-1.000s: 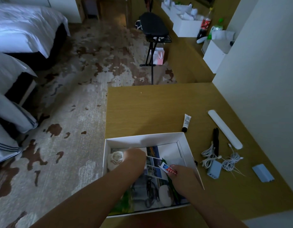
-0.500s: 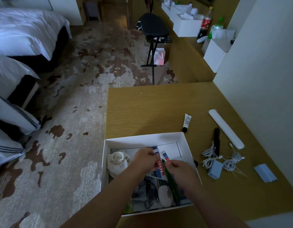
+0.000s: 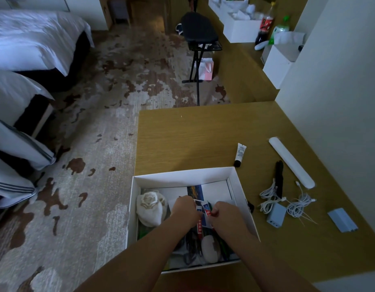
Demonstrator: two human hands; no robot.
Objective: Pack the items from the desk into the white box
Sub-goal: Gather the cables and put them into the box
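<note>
The white box [image 3: 182, 175] sits at the desk's near left corner. Both hands are inside it. My left hand [image 3: 185, 210] and my right hand [image 3: 225, 214] pinch a small red, white and blue tube [image 3: 206, 210] between them, over a picture booklet [image 3: 205, 190]. A rolled white cloth [image 3: 149, 205] lies in the box's left part, and a pale oval thing [image 3: 209, 247] near its front. On the desk to the right lie a small white tube with black cap [image 3: 239, 154], a long white case [image 3: 291, 162], a black stick [image 3: 279, 178], white cables [image 3: 296, 204], a grey charger [image 3: 276, 216] and a blue-grey block [image 3: 342, 220].
The wooden desk [image 3: 193, 140] meets a white wall on the right. Left of the desk is patterned carpet with beds [image 3: 30, 39]. Beyond stands a black ironing board [image 3: 199, 30], and a far counter holds white boxes and bottles [image 3: 266, 24].
My right hand brought the small striped tube from the box's right side toward the middle. My left hand moved right to meet it, and both now pinch it together.
</note>
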